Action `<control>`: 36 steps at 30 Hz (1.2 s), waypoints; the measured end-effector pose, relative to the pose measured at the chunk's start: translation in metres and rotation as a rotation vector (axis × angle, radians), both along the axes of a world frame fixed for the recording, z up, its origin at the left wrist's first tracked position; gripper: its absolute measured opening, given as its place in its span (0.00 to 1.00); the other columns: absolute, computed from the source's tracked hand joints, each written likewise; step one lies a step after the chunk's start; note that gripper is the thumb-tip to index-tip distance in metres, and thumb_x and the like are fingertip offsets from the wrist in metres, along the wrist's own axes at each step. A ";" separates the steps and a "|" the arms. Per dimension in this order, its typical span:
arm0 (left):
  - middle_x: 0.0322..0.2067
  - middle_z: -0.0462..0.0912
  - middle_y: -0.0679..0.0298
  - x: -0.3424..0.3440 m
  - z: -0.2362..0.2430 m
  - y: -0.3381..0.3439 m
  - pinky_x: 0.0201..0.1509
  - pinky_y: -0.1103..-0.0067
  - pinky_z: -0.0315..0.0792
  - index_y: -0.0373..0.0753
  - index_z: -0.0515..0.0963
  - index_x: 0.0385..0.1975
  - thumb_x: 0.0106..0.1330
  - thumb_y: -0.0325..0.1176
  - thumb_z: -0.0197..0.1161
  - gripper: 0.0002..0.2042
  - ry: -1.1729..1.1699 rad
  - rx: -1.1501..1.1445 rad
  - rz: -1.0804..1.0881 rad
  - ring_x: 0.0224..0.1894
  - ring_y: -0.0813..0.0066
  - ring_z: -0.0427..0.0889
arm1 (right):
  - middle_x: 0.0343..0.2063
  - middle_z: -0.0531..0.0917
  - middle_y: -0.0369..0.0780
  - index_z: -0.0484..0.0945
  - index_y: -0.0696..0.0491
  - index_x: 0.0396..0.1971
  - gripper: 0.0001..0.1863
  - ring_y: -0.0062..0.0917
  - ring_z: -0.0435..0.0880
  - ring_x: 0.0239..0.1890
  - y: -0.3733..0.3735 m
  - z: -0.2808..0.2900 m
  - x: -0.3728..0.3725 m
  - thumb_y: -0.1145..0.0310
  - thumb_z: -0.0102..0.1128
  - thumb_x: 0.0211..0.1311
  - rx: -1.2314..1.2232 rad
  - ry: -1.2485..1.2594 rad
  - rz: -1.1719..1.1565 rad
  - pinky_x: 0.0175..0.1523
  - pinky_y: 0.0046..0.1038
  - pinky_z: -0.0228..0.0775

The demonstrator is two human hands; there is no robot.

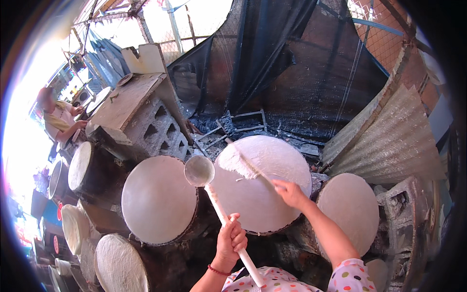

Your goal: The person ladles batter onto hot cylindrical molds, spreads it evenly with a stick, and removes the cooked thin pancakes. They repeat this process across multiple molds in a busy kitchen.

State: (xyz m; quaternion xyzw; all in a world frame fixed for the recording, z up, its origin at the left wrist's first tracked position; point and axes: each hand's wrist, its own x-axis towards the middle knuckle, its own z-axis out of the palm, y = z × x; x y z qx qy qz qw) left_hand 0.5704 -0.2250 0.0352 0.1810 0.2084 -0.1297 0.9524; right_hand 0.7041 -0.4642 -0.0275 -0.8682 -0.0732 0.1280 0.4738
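The large vat point(263, 233), filled near the rim with pale liquid point(255, 211), serves as reference. A left vat point(152, 243) stands to its left, a smaller right vat point(377, 221) to its right; both hold similar contents. The ladle point(200, 171) has its bowl at the large vat's left edge, overlapping it in view; clearance cannot be determined. The stick point(258, 168) slants across the large vat's far half, passing over a white mass point(234, 163) at its upper left. The left hand point(231, 239), before the large vat, has its grip wrapped firmly around the ladle's handle; the right hand point(291, 194), above its right side, appears to pinch the stick's near end, fingers partly hidden. Assessed good practice: draw the stick shallowly and evenly, keep the ladle's bowl level, and avoid knocking the rim.
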 end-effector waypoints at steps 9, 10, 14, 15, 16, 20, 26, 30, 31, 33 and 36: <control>0.13 0.54 0.75 -0.026 -0.004 -0.012 0.06 0.88 0.49 0.42 0.72 0.42 0.71 0.33 0.49 0.06 0.047 0.037 0.120 0.08 0.88 0.49 | 0.47 0.80 0.50 0.76 0.54 0.52 0.18 0.38 0.79 0.52 -0.025 0.014 0.006 0.67 0.55 0.62 -0.002 -0.132 -0.008 0.56 0.30 0.69; 0.13 0.54 0.75 -0.027 -0.002 -0.014 0.06 0.88 0.49 0.42 0.71 0.42 0.71 0.33 0.49 0.06 0.052 0.038 0.133 0.08 0.88 0.49 | 0.46 0.80 0.50 0.76 0.54 0.51 0.18 0.38 0.79 0.52 -0.019 0.004 0.021 0.67 0.55 0.62 0.051 -0.151 -0.038 0.56 0.30 0.69; 0.13 0.54 0.75 -0.032 -0.002 -0.017 0.06 0.88 0.49 0.42 0.72 0.42 0.71 0.33 0.49 0.06 0.058 0.069 0.153 0.08 0.88 0.49 | 0.46 0.80 0.49 0.76 0.55 0.51 0.18 0.37 0.79 0.51 -0.007 -0.012 0.020 0.67 0.55 0.62 0.061 -0.056 0.231 0.55 0.30 0.70; 0.13 0.54 0.75 -0.034 -0.001 -0.015 0.06 0.88 0.48 0.42 0.72 0.42 0.71 0.33 0.49 0.06 0.062 0.075 0.169 0.08 0.88 0.49 | 0.46 0.80 0.49 0.76 0.54 0.52 0.18 0.38 0.79 0.51 -0.011 -0.008 0.003 0.67 0.55 0.62 0.029 -0.071 0.268 0.55 0.30 0.70; 0.13 0.54 0.75 -0.036 0.000 -0.014 0.06 0.89 0.48 0.42 0.72 0.42 0.71 0.33 0.49 0.06 0.061 0.076 0.183 0.08 0.88 0.49 | 0.46 0.80 0.49 0.75 0.54 0.52 0.18 0.38 0.80 0.51 -0.020 0.004 -0.020 0.67 0.54 0.62 -0.008 -0.089 0.304 0.55 0.30 0.70; 0.13 0.54 0.75 -0.039 -0.004 -0.016 0.06 0.88 0.48 0.41 0.72 0.42 0.70 0.33 0.50 0.06 0.043 0.045 0.198 0.08 0.88 0.50 | 0.47 0.80 0.49 0.75 0.52 0.53 0.19 0.39 0.79 0.51 -0.039 0.039 -0.034 0.66 0.53 0.63 -0.137 -0.015 0.279 0.55 0.32 0.70; 0.13 0.54 0.76 -0.036 -0.005 -0.028 0.07 0.88 0.47 0.40 0.73 0.42 0.70 0.34 0.52 0.07 0.054 0.050 0.193 0.09 0.88 0.49 | 0.46 0.80 0.49 0.75 0.51 0.53 0.18 0.41 0.79 0.51 -0.004 -0.007 0.023 0.65 0.52 0.64 -0.020 -0.095 0.264 0.54 0.32 0.70; 0.13 0.54 0.75 -0.042 -0.002 -0.024 0.07 0.87 0.47 0.40 0.73 0.42 0.70 0.34 0.52 0.07 0.060 0.089 0.215 0.09 0.88 0.49 | 0.46 0.80 0.48 0.75 0.51 0.53 0.17 0.40 0.79 0.50 -0.034 0.031 -0.030 0.66 0.52 0.64 -0.071 -0.104 0.446 0.54 0.31 0.70; 0.13 0.54 0.75 -0.042 -0.002 -0.025 0.07 0.87 0.47 0.40 0.73 0.42 0.70 0.34 0.52 0.07 0.062 0.079 0.218 0.09 0.88 0.49 | 0.46 0.80 0.48 0.75 0.51 0.53 0.17 0.40 0.79 0.50 -0.045 0.038 -0.038 0.66 0.52 0.64 -0.065 -0.090 0.444 0.54 0.31 0.71; 0.13 0.54 0.75 -0.043 -0.004 -0.027 0.07 0.87 0.47 0.40 0.73 0.42 0.70 0.34 0.51 0.07 0.067 0.062 0.225 0.09 0.88 0.49 | 0.46 0.80 0.48 0.75 0.51 0.52 0.17 0.40 0.80 0.49 -0.044 0.039 -0.035 0.66 0.52 0.64 -0.007 -0.082 0.364 0.53 0.31 0.71; 0.13 0.54 0.75 -0.045 -0.006 -0.037 0.07 0.87 0.48 0.40 0.73 0.42 0.70 0.33 0.51 0.07 0.076 0.044 0.215 0.09 0.88 0.49 | 0.45 0.81 0.48 0.76 0.51 0.52 0.17 0.39 0.80 0.48 -0.017 0.025 -0.002 0.66 0.53 0.63 0.063 -0.061 0.234 0.52 0.31 0.71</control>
